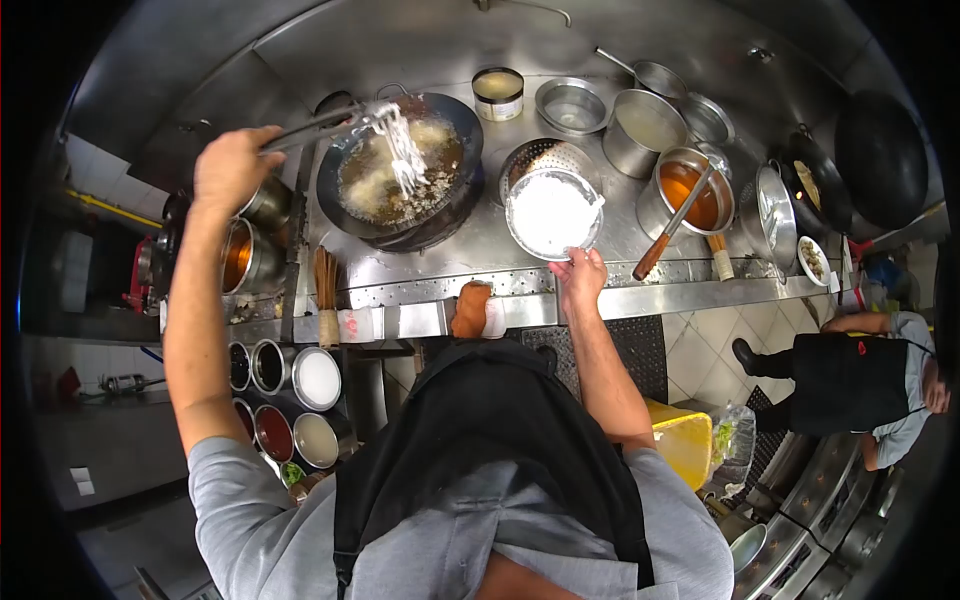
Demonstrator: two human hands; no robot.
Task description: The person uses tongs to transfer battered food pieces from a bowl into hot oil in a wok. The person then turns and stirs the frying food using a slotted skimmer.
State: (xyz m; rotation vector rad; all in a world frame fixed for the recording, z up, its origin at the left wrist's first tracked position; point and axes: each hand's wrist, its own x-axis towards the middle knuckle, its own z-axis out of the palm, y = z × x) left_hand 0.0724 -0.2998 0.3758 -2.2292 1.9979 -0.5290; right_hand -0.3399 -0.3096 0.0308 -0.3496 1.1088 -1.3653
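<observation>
Upper left of the frame, my left hand (232, 170) is wrapped around the tongs (318, 130), which point right and slightly up across the wok's back-left side. Past their tips, a clump of white-coated strands (402, 150) hangs over the bubbling oil (372, 178), long axis more or less up and down in the frame with a slight lean. Can't tell if the bottom end touches the oil.

So the clump's to the right of my left hand, and up and left of my right hand (582, 276). Tongs aside, my bare hands are both well apart from it.

Right hand's got the near rim of the metal bowl (518, 237) pinched, white powder (550, 212) inside. That bowl overlaps the perforated strainer (515, 163); can't tell if it's resting on it.

Room-wise, there's a bare strip of worktop (478, 258) between the wok (470, 135) and bowl, plus the front edge below. Right side's tighter: the pot of orange sauce (650, 224) and its wooden-handled ladle (652, 258) sit near the bowl.
</observation>
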